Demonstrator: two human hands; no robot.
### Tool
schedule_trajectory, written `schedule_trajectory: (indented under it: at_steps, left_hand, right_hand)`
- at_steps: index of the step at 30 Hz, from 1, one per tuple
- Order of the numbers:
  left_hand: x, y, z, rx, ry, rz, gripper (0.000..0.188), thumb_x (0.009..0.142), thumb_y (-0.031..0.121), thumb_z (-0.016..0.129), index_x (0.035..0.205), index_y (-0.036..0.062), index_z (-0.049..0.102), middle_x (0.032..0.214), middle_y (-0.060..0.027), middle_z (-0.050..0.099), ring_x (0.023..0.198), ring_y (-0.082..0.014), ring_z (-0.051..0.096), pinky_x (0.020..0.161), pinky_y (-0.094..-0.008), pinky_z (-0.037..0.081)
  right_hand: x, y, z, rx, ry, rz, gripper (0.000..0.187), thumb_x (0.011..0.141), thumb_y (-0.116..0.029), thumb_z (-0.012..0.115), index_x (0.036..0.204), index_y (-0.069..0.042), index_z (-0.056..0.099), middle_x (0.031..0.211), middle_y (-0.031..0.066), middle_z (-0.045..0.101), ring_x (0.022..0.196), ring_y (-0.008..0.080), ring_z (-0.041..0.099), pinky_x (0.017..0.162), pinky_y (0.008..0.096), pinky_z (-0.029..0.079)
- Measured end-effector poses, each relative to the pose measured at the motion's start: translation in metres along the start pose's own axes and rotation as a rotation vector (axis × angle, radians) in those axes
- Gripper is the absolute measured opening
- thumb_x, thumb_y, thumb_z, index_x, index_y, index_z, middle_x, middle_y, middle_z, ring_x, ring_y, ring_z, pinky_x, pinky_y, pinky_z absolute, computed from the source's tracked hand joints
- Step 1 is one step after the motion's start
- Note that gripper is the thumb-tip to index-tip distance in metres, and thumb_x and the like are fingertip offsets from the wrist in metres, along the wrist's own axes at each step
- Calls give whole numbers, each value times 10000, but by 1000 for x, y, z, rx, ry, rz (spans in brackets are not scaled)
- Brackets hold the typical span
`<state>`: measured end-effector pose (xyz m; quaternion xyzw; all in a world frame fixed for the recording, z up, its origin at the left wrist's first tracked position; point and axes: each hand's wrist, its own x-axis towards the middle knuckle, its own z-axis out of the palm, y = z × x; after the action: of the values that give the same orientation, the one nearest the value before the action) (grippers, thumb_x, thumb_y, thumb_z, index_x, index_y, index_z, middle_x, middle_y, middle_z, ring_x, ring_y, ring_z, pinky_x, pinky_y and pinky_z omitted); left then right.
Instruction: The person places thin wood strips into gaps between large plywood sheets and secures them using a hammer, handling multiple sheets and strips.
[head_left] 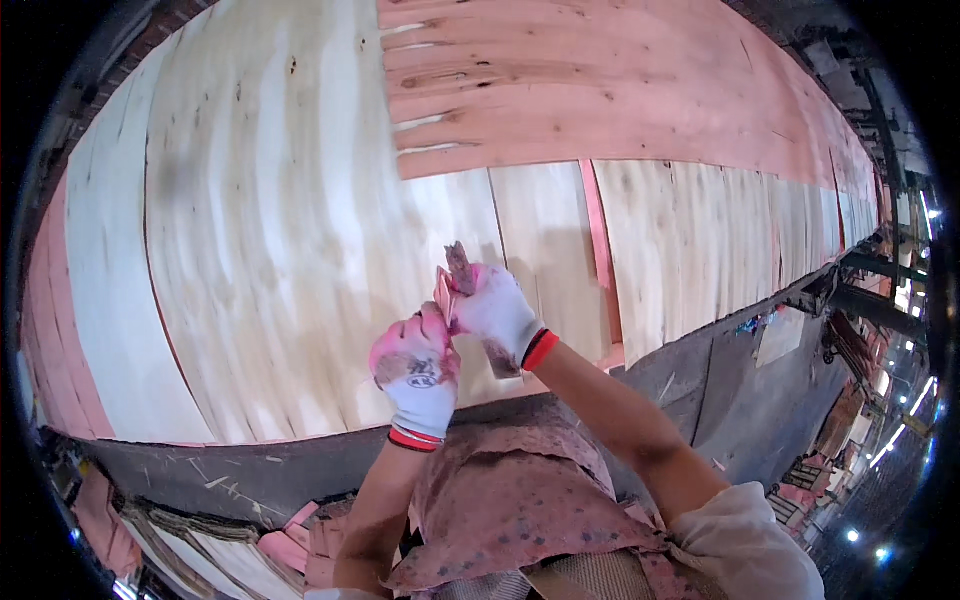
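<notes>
Both my hands are close together over the pale wood veneer sheets [300, 200], in white knitted gloves stained pink. My right hand [490, 305] is closed around a brownish, worn tool; its rough end [457, 258] sticks out above the fist, and a flat, dark part [503, 360] shows below. The tool's exact kind is hard to make out. My left hand [415, 360] has its fingers curled against the right hand, pinching a small pink strip [443, 290] that looks like thin veneer. Part of the strip is hidden by the gloves.
A large pink-coated veneer sheet [620, 90] lies across the far side of the surface. A narrow pink gap [600, 240] runs between pale sheets. Grey floor [740, 400] lies to the right, and stacked veneer pieces [190, 550] are at the lower left.
</notes>
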<state>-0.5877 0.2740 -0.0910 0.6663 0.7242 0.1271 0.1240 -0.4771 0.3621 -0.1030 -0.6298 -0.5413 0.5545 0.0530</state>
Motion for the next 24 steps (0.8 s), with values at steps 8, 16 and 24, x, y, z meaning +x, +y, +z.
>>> schedule_trajectory:
  at_steps: [8, 16, 24]
  left_hand:
    - [-6, -43, 61, -997, 72, -243, 349, 767, 106, 682, 1089, 6, 595, 789, -94, 621, 702, -212, 602, 659, -330, 495]
    - [4, -52, 53, -914, 125, -317, 256, 797, 97, 696, 1040, 50, 631, 820, -102, 631, 741, -243, 599, 685, -332, 483]
    - [10, -53, 54, -1016, 318, -291, 208, 842, 157, 664, 1027, 74, 619, 894, -84, 614, 838, -233, 577, 753, -383, 467]
  right_hand:
    - [31, 13, -25, 526, -459, 36, 169, 828, -204, 703, 866, -42, 668, 743, 5, 644, 615, 95, 592, 529, 227, 462]
    - [39, -15, -17, 113, -157, -197, 228, 831, -207, 680, 938, -8, 646, 801, 4, 625, 665, 99, 618, 608, 247, 531]
    - [64, 11, 0, 1024, -456, 182, 239, 867, -221, 584, 888, 11, 636, 730, 119, 639, 649, 209, 637, 579, 321, 527]
